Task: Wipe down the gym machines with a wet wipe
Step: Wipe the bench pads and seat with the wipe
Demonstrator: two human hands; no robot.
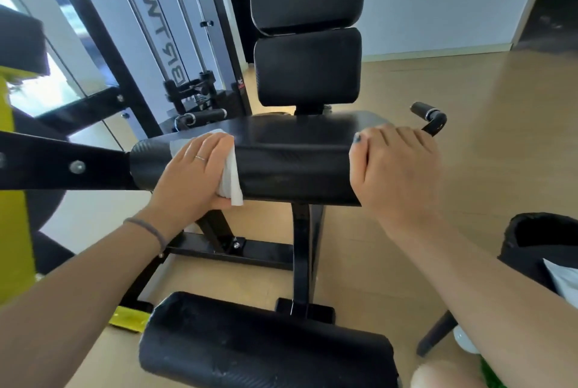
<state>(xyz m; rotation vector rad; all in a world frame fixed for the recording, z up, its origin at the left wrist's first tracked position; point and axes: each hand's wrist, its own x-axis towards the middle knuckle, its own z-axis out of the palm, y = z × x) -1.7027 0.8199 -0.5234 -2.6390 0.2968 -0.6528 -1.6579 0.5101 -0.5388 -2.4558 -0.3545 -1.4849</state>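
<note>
A black padded roller (291,171) of a gym machine runs across the middle of the view, in front of the seat (312,124) and back pads (308,68). My left hand (194,168) lies over the roller's left part and presses a white wet wipe (231,174) onto it, the wipe draped over the pad under my fingers and thumb. My right hand (397,165) grips the roller's right end, fingers curled over its top.
A second black roller (266,347) lies low in front of me. The machine's black frame (300,250) stands on a wooden floor. Handles (430,117) stick out at the right, a weight stack tower (175,43) stands at the left, and a black bin (544,243) at the right edge.
</note>
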